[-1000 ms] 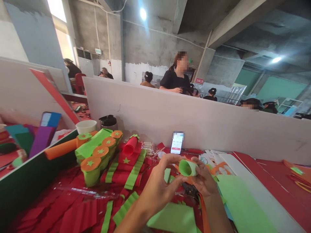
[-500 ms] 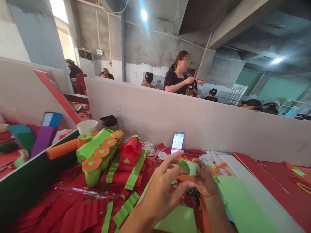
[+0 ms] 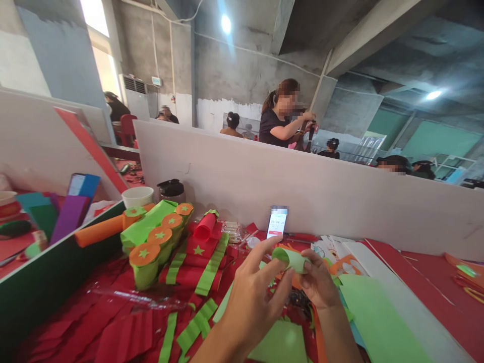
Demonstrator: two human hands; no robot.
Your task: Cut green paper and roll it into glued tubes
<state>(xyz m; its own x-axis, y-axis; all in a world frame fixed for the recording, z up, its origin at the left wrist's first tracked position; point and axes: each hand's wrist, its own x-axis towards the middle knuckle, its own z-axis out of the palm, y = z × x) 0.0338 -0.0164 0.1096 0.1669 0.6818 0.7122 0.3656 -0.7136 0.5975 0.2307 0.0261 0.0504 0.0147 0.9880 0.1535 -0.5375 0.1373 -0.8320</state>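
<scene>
A small light-green paper tube [image 3: 298, 262] is held between both hands above the middle of the table, its round opening facing left. My left hand [image 3: 254, 290] has its thumb and a finger against the open end, while the index finger stretches upward. On the other end, the fingers of my right hand [image 3: 320, 283] are closed around the paper. Beneath the hands lie light-green paper sheets [image 3: 280, 343] and orange strips. To the left stand green paper cylinders with orange, star-marked tops [image 3: 144, 255], beside red rolls banded with green strips [image 3: 209, 273].
A phone [image 3: 277, 223] showing a running timer leans on the white partition [image 3: 212, 161]. Behind it a person in black [image 3: 275, 128] stands. A white cup [image 3: 137, 197] and dark-lidded bottle [image 3: 171, 189] sit back left. Red paper strips [image 3: 124, 335] cover the front left; green card [image 3: 372, 307] lies right.
The tube has turned so it lies more sideways, and my left thumb has risen to its lower edge. Behind the partition, the standing person has lowered their head and raised their hands.
</scene>
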